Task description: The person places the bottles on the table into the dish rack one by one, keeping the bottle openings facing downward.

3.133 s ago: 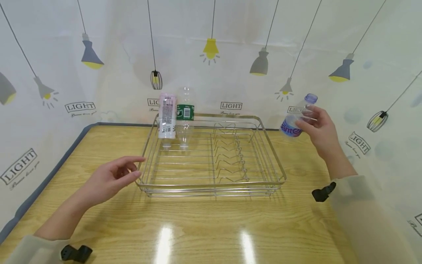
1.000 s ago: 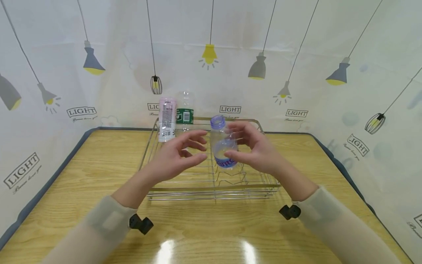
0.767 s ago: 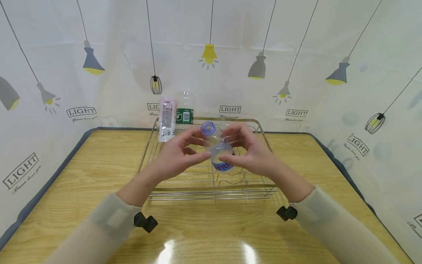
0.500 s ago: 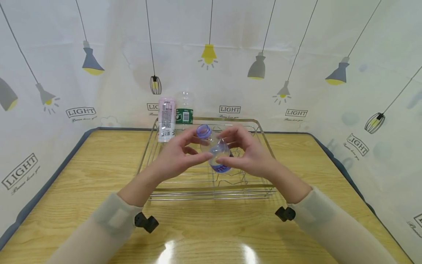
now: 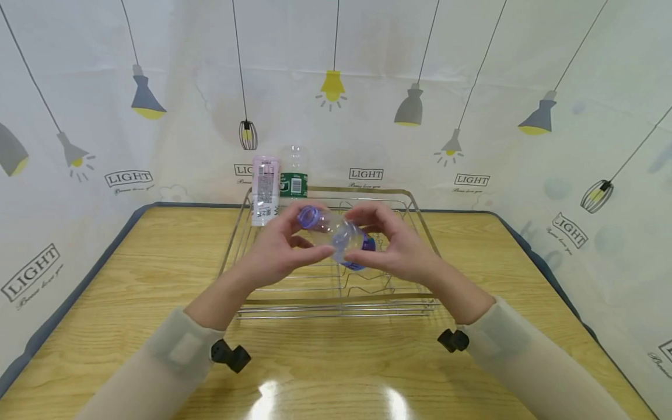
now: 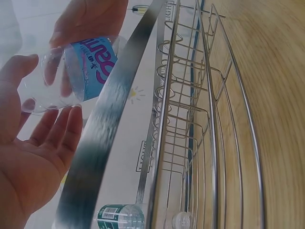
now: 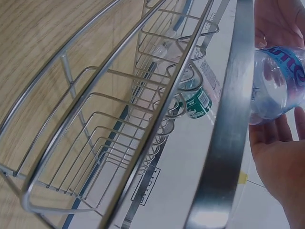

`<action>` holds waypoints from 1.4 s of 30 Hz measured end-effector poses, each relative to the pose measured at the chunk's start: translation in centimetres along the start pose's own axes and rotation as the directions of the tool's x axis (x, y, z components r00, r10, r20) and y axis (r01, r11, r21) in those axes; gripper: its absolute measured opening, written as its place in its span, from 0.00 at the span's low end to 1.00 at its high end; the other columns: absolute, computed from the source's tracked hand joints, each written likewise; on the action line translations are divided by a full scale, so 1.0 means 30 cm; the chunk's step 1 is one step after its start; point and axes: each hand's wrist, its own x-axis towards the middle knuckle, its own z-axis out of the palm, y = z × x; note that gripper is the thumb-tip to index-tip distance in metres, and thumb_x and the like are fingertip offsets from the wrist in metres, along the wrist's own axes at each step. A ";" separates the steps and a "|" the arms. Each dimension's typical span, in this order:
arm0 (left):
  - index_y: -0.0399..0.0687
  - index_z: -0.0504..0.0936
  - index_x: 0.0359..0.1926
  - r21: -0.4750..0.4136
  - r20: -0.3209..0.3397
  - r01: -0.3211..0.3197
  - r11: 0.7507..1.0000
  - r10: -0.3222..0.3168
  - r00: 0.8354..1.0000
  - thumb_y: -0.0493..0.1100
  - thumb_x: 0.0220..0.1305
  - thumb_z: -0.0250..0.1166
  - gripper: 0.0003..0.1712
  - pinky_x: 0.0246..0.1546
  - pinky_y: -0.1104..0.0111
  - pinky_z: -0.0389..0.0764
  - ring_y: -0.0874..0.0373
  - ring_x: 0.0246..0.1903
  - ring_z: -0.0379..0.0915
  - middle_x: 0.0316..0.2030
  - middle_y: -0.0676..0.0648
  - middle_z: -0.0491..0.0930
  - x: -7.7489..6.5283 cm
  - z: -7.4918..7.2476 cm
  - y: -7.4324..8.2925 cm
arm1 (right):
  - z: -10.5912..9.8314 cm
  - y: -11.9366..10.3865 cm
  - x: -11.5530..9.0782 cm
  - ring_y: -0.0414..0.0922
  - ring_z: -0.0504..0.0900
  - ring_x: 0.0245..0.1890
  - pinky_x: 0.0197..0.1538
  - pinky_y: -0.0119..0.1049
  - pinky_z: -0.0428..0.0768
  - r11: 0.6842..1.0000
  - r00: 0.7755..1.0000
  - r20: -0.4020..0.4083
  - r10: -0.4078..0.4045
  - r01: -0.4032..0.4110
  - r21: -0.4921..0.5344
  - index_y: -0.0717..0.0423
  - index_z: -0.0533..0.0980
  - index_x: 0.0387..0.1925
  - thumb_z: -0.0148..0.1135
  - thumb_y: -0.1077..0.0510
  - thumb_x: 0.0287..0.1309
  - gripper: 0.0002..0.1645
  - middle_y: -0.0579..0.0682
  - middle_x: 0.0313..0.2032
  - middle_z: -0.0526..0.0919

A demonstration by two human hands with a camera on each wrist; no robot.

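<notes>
A clear plastic bottle [image 5: 336, 230] with a purple neck ring and a blue and purple label lies tilted between my hands, above the wire dish rack [image 5: 336, 298]. Its open mouth points left, its base right. My left hand [image 5: 273, 248] holds it at the neck and shoulder, thumb in front and fingers behind. My right hand [image 5: 409, 251] grips the labelled body [image 6: 90, 67], fingers over the far side and thumb on the near side. In the right wrist view, the bottle's label [image 7: 288, 67] shows between both hands.
At the rack's back left, a pink and white bottle [image 5: 266, 192] and a green-labelled clear bottle [image 5: 294, 184] stand upside down side by side. The rack's right half has wavy wire dividers [image 5: 367, 289]. A wooden table [image 5: 325, 361] lies beneath, with a lamp-patterned sheet [image 5: 472, 87] behind.
My right hand has brought the bottle from the right to over the rack. My left hand has come in and taken hold, and the bottle has tipped from upright toward the left.
</notes>
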 end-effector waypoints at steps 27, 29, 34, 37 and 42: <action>0.44 0.70 0.70 -0.112 -0.083 -0.001 0.994 -0.008 0.997 0.30 0.63 0.74 0.37 0.45 0.66 0.89 0.48 0.53 0.81 0.62 0.41 0.76 -0.050 -0.068 -0.051 | -0.034 0.044 -0.041 0.53 0.82 0.60 0.67 0.35 0.83 0.995 0.998 0.008 0.067 -0.067 0.071 0.59 0.68 0.74 0.78 0.71 0.60 0.44 0.57 0.68 0.76; 0.44 0.70 0.70 -0.113 -0.084 -0.003 0.994 -0.006 0.996 0.29 0.63 0.74 0.37 0.44 0.66 0.89 0.50 0.52 0.82 0.62 0.41 0.77 -0.052 -0.067 -0.050 | -0.034 0.045 -0.041 0.53 0.82 0.60 0.68 0.35 0.83 0.996 0.998 0.004 0.058 -0.059 0.069 0.60 0.68 0.74 0.78 0.72 0.60 0.44 0.57 0.68 0.76; 0.41 0.70 0.69 -0.130 -0.076 -0.007 0.991 -0.003 0.997 0.28 0.64 0.74 0.36 0.48 0.65 0.90 0.49 0.54 0.83 0.63 0.37 0.78 -0.056 -0.068 -0.052 | -0.036 0.045 -0.044 0.51 0.82 0.60 0.68 0.32 0.82 0.997 0.999 -0.012 0.050 -0.049 0.065 0.60 0.68 0.74 0.78 0.72 0.59 0.44 0.57 0.69 0.76; 0.41 0.70 0.69 -0.124 -0.074 0.022 0.992 -0.031 0.997 0.29 0.64 0.74 0.36 0.50 0.65 0.90 0.47 0.56 0.83 0.64 0.36 0.78 -0.060 -0.070 -0.057 | -0.038 0.043 -0.044 0.50 0.82 0.60 0.68 0.32 0.82 0.997 0.999 -0.017 0.046 -0.045 0.062 0.60 0.68 0.74 0.78 0.72 0.59 0.44 0.57 0.69 0.75; 0.43 0.71 0.69 -0.097 -0.070 0.086 0.992 -0.093 0.993 0.31 0.64 0.76 0.36 0.49 0.64 0.91 0.46 0.54 0.83 0.61 0.39 0.79 -0.065 -0.073 -0.057 | -0.042 0.037 -0.043 0.48 0.82 0.59 0.67 0.32 0.82 0.999 0.999 -0.045 0.023 -0.021 0.044 0.61 0.69 0.73 0.78 0.72 0.59 0.43 0.57 0.68 0.76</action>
